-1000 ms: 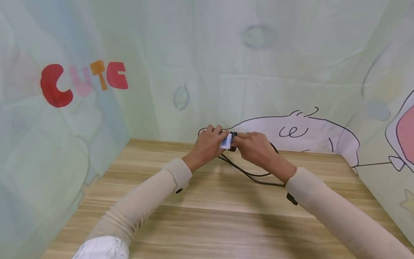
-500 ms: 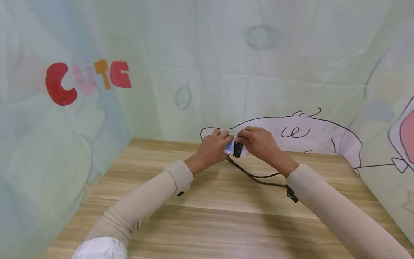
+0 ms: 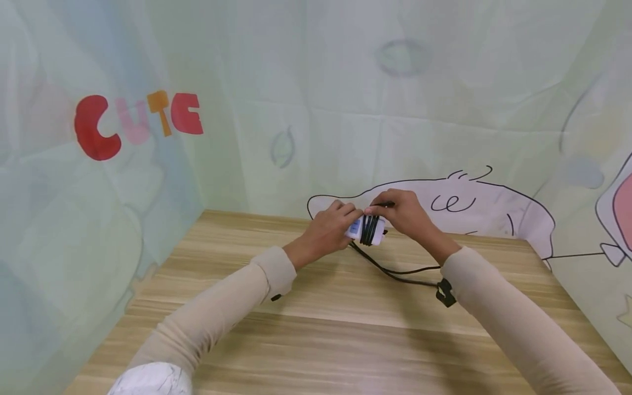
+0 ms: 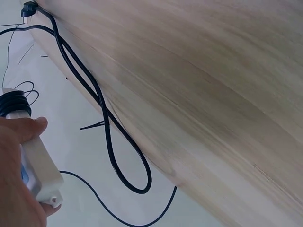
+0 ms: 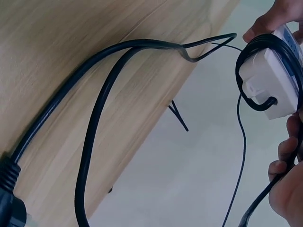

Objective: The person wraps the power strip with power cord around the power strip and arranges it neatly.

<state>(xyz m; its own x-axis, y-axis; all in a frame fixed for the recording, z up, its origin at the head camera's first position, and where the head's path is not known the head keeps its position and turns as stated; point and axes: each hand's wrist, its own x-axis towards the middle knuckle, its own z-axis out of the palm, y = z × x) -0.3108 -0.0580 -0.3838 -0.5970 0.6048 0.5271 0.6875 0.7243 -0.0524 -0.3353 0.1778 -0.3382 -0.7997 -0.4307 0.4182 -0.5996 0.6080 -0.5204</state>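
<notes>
Your left hand [image 3: 327,226] grips the white block [image 5: 272,78]; your right hand [image 3: 404,213] pinches black cord [image 3: 369,230] beside it; several turns wrap round the block.

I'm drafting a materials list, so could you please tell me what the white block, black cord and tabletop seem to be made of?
White block: probably hard plastic, smooth, with crisp moulded edges.
Black cord: likely rubber or flexible plastic sheathing, bending in loops with soft highlights.
Tabletop: wood or wood-look laminate, by its streaked grain.
</notes>
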